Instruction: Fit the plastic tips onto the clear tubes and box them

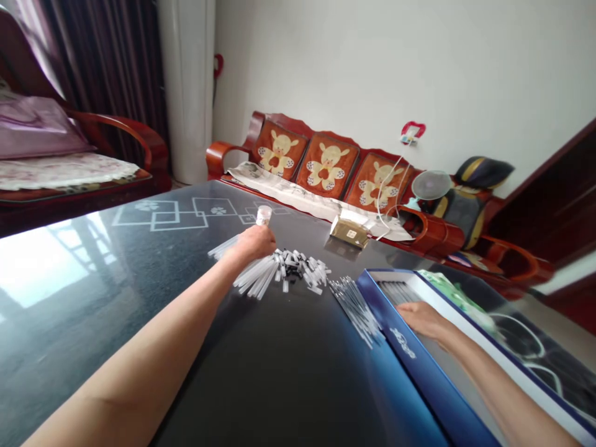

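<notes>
My left hand [257,243] is curled, fingers down, among clear plastic tubes [257,278] and a heap of small white and black caps [302,268]. Its fingertips are mostly hidden, so what they grip does not show. Just behind it stands a small white cup-like container [264,214]. Inside a long blue box [395,347] with pale inner walls, my right hand [423,320] reaches in with fingers stretched out. Thin dark-tipped sticks like pen refills [395,290] lie in the box by its fingertips. A bundle of similar thin sticks [356,307] rests on the table beside the box.
The dark glossy table [261,372] spans the foreground. A gold tissue box [350,231] sits near its far edge. Green-and-white packaging [459,298] and a white cable [526,332] lie right of the blue box. Behind is a wooden sofa [326,161] with cushions.
</notes>
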`<state>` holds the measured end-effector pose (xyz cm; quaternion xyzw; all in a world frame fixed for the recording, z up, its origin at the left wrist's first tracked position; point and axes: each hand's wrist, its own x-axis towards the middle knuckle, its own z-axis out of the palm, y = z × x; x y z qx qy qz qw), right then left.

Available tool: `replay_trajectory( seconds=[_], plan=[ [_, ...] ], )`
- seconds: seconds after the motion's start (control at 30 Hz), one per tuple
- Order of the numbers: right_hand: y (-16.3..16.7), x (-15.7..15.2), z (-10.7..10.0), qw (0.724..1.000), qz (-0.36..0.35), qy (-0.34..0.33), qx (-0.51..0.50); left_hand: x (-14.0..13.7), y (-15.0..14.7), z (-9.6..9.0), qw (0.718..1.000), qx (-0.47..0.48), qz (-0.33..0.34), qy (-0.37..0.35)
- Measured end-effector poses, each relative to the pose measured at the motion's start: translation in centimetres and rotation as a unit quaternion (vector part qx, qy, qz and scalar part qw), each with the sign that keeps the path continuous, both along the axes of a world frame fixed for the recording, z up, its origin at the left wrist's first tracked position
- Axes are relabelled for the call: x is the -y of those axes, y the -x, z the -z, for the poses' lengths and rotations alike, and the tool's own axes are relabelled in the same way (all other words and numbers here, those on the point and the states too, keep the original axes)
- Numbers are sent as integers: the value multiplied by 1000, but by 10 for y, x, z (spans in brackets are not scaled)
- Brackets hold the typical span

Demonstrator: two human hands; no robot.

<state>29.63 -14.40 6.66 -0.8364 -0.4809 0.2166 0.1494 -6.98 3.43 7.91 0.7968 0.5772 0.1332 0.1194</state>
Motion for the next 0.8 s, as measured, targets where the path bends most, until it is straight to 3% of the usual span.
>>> replay_trajectory(
  seconds=[0.13,0.23,0.33,0.57,0.67,0.8],
  plan=[
    [-1,-1,-16,982,19,-103,159,6,1,2,995,-87,26,30],
    [24,-1,-24,958,17,-207,199,12,-6,7,994,-100,42,11],
    [66,-5,-15,945,-66,-287,145,16,-13,14,995,-93,32,12],
    [156,-49,39,926,-181,-331,-6,21,-18,18,994,-101,33,29],
    [177,-61,57,901,-197,-381,-67,22,-18,17,993,-104,32,34],
    [184,-64,75,869,-153,-451,-138,16,-14,9,997,-63,10,34]
  ],
)
